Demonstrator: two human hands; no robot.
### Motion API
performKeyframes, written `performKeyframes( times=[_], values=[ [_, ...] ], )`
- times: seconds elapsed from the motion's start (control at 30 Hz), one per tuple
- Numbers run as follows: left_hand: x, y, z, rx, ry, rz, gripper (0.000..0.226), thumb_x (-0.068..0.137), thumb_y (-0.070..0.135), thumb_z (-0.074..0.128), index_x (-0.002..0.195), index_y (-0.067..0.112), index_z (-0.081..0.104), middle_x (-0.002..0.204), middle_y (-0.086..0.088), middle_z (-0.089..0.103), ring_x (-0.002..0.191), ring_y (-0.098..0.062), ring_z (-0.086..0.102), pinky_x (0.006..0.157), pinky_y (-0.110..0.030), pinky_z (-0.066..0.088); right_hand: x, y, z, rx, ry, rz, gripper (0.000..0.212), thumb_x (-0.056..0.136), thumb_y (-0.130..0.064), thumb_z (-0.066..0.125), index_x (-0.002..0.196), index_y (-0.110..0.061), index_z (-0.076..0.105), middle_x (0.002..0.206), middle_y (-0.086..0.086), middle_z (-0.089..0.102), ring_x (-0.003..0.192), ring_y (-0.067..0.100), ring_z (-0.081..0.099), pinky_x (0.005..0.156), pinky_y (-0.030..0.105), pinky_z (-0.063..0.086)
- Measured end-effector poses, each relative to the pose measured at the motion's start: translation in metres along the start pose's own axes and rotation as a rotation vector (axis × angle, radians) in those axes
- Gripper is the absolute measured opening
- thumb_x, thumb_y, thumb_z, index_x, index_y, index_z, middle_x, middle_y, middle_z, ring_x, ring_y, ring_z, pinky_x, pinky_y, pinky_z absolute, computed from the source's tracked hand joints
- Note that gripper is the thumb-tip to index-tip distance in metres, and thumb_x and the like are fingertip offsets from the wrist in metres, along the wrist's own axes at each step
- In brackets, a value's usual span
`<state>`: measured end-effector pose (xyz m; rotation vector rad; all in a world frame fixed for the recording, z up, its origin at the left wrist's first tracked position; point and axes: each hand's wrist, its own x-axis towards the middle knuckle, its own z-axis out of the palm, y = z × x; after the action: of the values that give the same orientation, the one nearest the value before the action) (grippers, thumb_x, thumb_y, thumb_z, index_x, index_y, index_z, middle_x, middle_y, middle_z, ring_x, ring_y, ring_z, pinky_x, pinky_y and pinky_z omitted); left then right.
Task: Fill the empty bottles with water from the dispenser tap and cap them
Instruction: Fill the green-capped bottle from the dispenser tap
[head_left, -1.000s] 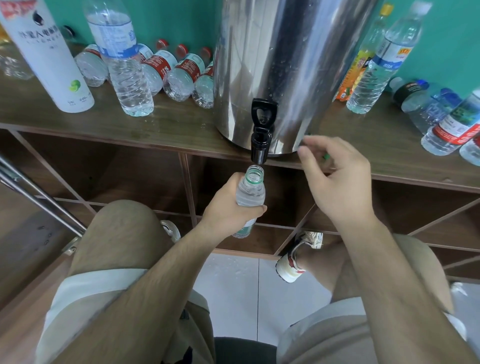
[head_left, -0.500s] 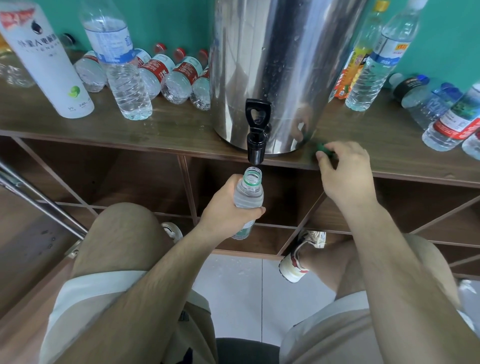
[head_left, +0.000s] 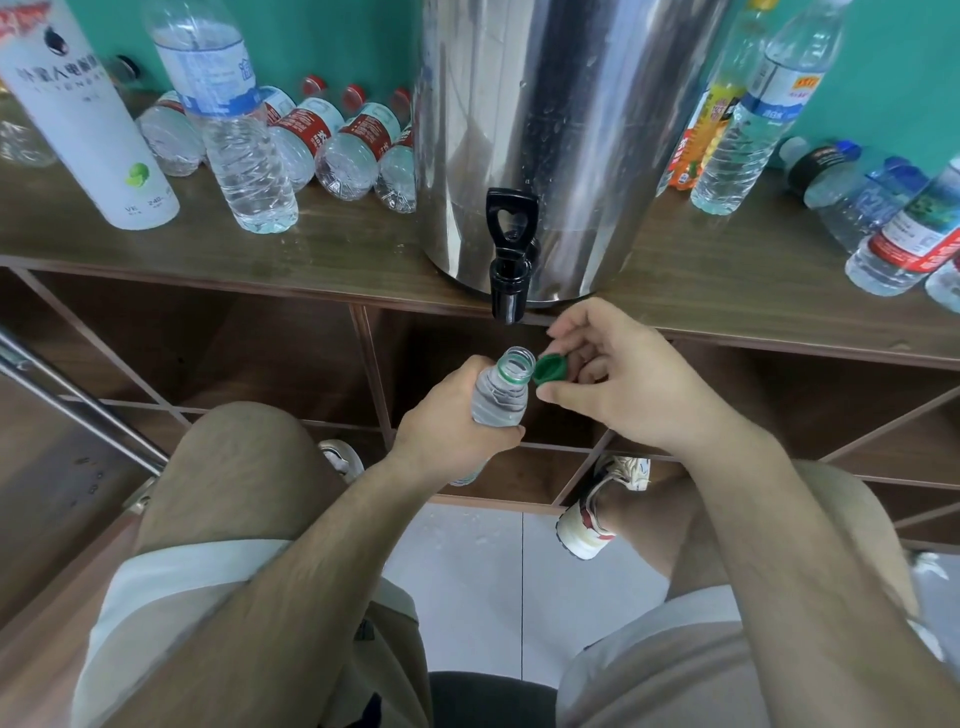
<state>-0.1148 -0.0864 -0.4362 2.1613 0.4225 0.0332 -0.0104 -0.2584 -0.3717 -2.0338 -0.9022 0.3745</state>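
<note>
My left hand (head_left: 453, 421) grips a small clear bottle (head_left: 503, 391) with a green neck ring, held below the black tap (head_left: 510, 260) of the steel dispenser (head_left: 561, 130). The bottle's mouth is uncapped and it looks filled with water. My right hand (head_left: 618, 379) pinches a green cap (head_left: 550, 370) between thumb and fingers, just right of the bottle's mouth, not on it. No water runs from the tap.
The wooden shelf (head_left: 337, 260) holds several lying red-label bottles (head_left: 358, 145) and an upright clear bottle (head_left: 228, 119) on the left, plus a white can (head_left: 88, 119). More bottles (head_left: 748, 119) stand and lie on the right. My knees and shoes sit below.
My right hand picked the green cap off the shelf edge and brought it down and left beside the bottle's mouth. The bottle dropped slightly away from the tap.
</note>
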Motion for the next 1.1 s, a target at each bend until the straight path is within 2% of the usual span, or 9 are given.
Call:
performKeyframes(
  times=[0.07, 0.13, 0.27, 0.5, 0.8, 0.87, 0.97, 1.03, 1.1],
  values=[
    [0.0, 0.0, 0.001, 0.054, -0.011, -0.007, 0.048, 0.086, 0.034, 0.08, 0.123, 0.029, 0.051, 0.11, 0.007, 0.065, 0.098, -0.019, 0.066, 0.084, -0.037, 0.055, 0.001, -0.001, 0.001, 0.032, 0.006, 0.008, 0.049, 0.078, -0.008, 0.091, 0.109, -0.028, 0.057, 0.097, -0.005, 0.07, 0.078, 0.006, 0.062, 0.071, 0.021, 0.055],
    [0.001, 0.0, 0.003, 0.127, -0.022, -0.004, 0.044, 0.087, 0.035, 0.079, 0.119, 0.029, 0.049, 0.109, 0.007, 0.064, 0.096, -0.018, 0.065, 0.075, -0.029, 0.048, 0.001, 0.001, 0.001, -0.016, 0.013, 0.006, 0.046, 0.08, -0.011, 0.09, 0.11, -0.028, 0.06, 0.1, -0.006, 0.07, 0.083, 0.005, 0.065, 0.075, 0.025, 0.057],
    [0.002, 0.001, 0.006, 0.217, -0.029, -0.003, 0.042, 0.086, 0.039, 0.078, 0.114, 0.033, 0.047, 0.105, 0.009, 0.062, 0.09, -0.014, 0.063, 0.066, -0.024, 0.04, -0.001, 0.0, 0.003, -0.134, -0.018, -0.033, 0.036, 0.084, -0.013, 0.087, 0.112, -0.03, 0.072, 0.103, -0.013, 0.071, 0.095, 0.005, 0.068, 0.088, 0.032, 0.06],
    [0.002, 0.0, 0.008, 0.259, -0.036, 0.019, 0.043, 0.082, 0.04, 0.079, 0.112, 0.033, 0.049, 0.102, 0.01, 0.061, 0.087, -0.012, 0.063, 0.073, -0.03, 0.05, -0.001, -0.001, -0.001, -0.131, -0.094, -0.125, 0.044, 0.089, 0.005, 0.074, 0.127, -0.018, 0.075, 0.123, -0.003, 0.071, 0.111, 0.015, 0.069, 0.099, 0.032, 0.058],
    [0.005, 0.007, 0.007, 0.383, -0.08, 0.017, 0.045, 0.08, 0.041, 0.078, 0.11, 0.03, 0.046, 0.094, 0.009, 0.058, 0.084, -0.013, 0.062, 0.09, -0.041, 0.055, -0.001, -0.006, -0.004, -0.25, -0.113, -0.201, 0.038, 0.089, 0.008, 0.074, 0.123, -0.01, 0.077, 0.119, 0.003, 0.072, 0.111, 0.016, 0.069, 0.097, 0.031, 0.058],
    [0.003, 0.007, 0.006, 0.374, -0.088, 0.017, 0.045, 0.079, 0.042, 0.079, 0.108, 0.029, 0.046, 0.092, 0.009, 0.058, 0.082, -0.012, 0.061, 0.088, -0.04, 0.055, 0.0, -0.007, -0.005, -0.278, -0.124, -0.144, 0.036, 0.091, 0.0, 0.076, 0.125, -0.011, 0.076, 0.116, 0.002, 0.072, 0.105, 0.017, 0.07, 0.096, 0.034, 0.059],
    [0.0, 0.008, 0.006, 0.372, -0.08, 0.044, 0.045, 0.078, 0.043, 0.079, 0.106, 0.03, 0.046, 0.091, 0.011, 0.058, 0.079, -0.01, 0.06, 0.082, -0.038, 0.052, 0.004, -0.01, -0.005, -0.431, -0.147, -0.044, 0.025, 0.095, -0.03, 0.075, 0.115, -0.015, 0.077, 0.099, 0.0, 0.068, 0.088, 0.017, 0.067, 0.086, 0.044, 0.058],
    [-0.001, 0.009, 0.007, 0.374, -0.074, 0.071, 0.045, 0.078, 0.041, 0.079, 0.106, 0.031, 0.046, 0.091, 0.011, 0.058, 0.08, -0.011, 0.059, 0.082, -0.038, 0.052, 0.006, -0.014, -0.003, -0.554, -0.161, 0.046, 0.036, 0.096, -0.052, 0.065, 0.098, -0.018, 0.073, 0.089, -0.001, 0.066, 0.081, 0.018, 0.064, 0.079, 0.047, 0.057],
    [-0.002, 0.01, 0.007, 0.378, -0.091, 0.083, 0.045, 0.078, 0.04, 0.078, 0.109, 0.03, 0.047, 0.093, 0.01, 0.058, 0.083, -0.012, 0.06, 0.088, -0.042, 0.054, 0.007, -0.016, -0.002, -0.665, -0.167, 0.129, 0.05, 0.094, -0.068, 0.054, 0.089, -0.02, 0.067, 0.084, -0.002, 0.065, 0.078, 0.019, 0.063, 0.074, 0.046, 0.058]
  ],
)
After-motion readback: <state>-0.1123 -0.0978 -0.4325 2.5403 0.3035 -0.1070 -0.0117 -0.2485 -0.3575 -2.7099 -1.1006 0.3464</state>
